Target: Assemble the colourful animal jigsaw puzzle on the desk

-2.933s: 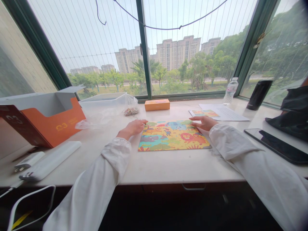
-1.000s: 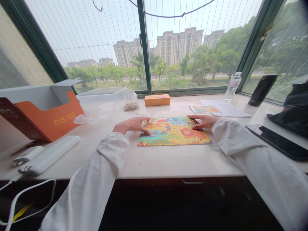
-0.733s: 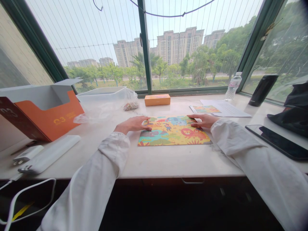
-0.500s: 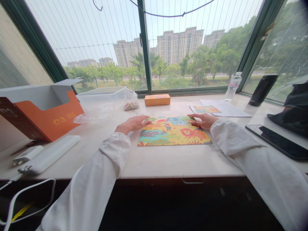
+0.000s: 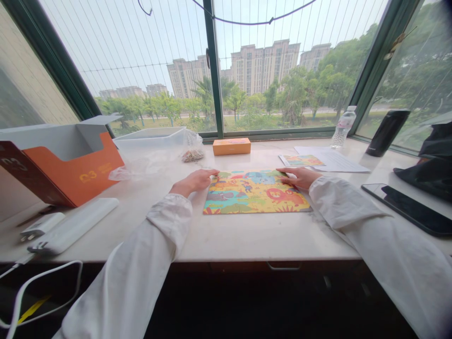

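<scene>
A colourful jigsaw puzzle (image 5: 256, 193) with a lion, a hippo and other animals lies flat on the white tabletop, its pieces joined into a rectangle. My left hand (image 5: 194, 182) is at its upper left corner, fingers drawn together on the edge. At the upper right corner rests my right hand (image 5: 299, 179), fingers stretched out, with the index finger along the top edge and the thumb apart on the picture. The undersides of both hands are hidden.
Behind the puzzle stand an orange box (image 5: 231, 146) and a bag of small pieces (image 5: 192, 153). To the left are a clear bin (image 5: 150, 141), an orange carton (image 5: 77, 172) and a power bank (image 5: 76, 226). A picture card (image 5: 302, 160), bottle (image 5: 343, 127) and phone (image 5: 409, 209) lie rightward.
The fingers of my left hand have drawn closer together at the puzzle's corner. My right hand and the puzzle stay nearly where they were; the view has shifted very slightly.
</scene>
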`<action>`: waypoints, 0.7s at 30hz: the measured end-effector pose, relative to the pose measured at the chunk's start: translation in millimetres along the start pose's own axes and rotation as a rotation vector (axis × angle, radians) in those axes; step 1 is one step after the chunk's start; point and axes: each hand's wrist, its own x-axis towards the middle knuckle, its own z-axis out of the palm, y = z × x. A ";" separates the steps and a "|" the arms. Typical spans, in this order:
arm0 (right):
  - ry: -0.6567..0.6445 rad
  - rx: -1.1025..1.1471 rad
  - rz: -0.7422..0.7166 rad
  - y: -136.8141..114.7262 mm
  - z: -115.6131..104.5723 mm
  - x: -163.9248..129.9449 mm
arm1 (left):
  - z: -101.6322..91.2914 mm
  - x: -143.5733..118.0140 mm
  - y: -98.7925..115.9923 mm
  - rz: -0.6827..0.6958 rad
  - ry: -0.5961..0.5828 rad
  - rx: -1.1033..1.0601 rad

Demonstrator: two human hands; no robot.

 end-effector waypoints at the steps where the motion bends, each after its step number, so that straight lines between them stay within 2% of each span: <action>1: -0.003 -0.002 0.000 -0.1 -0.1 0.0 | 0.3 0.2 -0.2 -0.002 0.000 0.001; 21: 0.002 0.008 0.042 -4.3 -2.6 -3.1 | 1.8 4.9 -1.2 -0.026 -0.008 0.020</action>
